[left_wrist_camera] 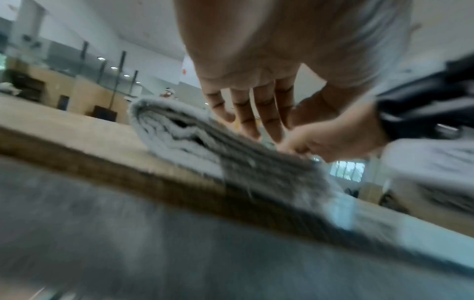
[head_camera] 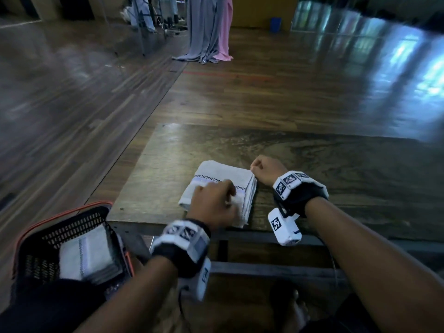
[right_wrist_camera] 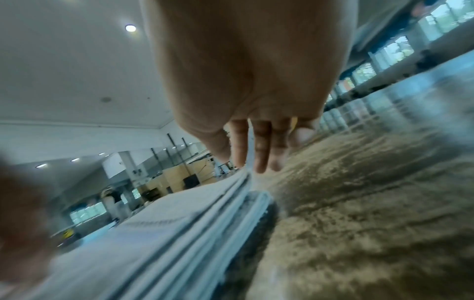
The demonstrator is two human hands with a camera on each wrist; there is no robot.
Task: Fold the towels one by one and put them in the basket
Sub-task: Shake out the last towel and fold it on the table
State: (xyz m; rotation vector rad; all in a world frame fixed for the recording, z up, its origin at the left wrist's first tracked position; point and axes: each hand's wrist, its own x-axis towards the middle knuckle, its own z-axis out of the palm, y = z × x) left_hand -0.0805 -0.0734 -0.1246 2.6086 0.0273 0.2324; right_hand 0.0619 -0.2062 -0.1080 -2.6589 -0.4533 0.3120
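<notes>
A folded pale grey towel (head_camera: 216, 179) with a checked stripe lies on the low wooden table (head_camera: 324, 169), near its front edge. My left hand (head_camera: 227, 195) lies over the towel's near half with fingers (left_wrist_camera: 246, 115) stretched out straight, holding nothing. My right hand (head_camera: 254, 171) pinches the towel's far right corner, and in the right wrist view its fingertips (right_wrist_camera: 260, 168) close on the stacked edges of the towel (right_wrist_camera: 166, 233). The towel's layered fold (left_wrist_camera: 174, 138) shows in the left wrist view. A black mesh basket (head_camera: 31, 239) with an orange rim stands at the lower left, holding another folded towel (head_camera: 84, 255).
The table top stretches away bare beyond and to the right of the towel. Polished wooden floor (head_camera: 72, 104) surrounds the table. Grey and pink cloths (head_camera: 211, 32) hang at the far back. A dark metal frame (head_camera: 252, 236) runs under the table's front edge.
</notes>
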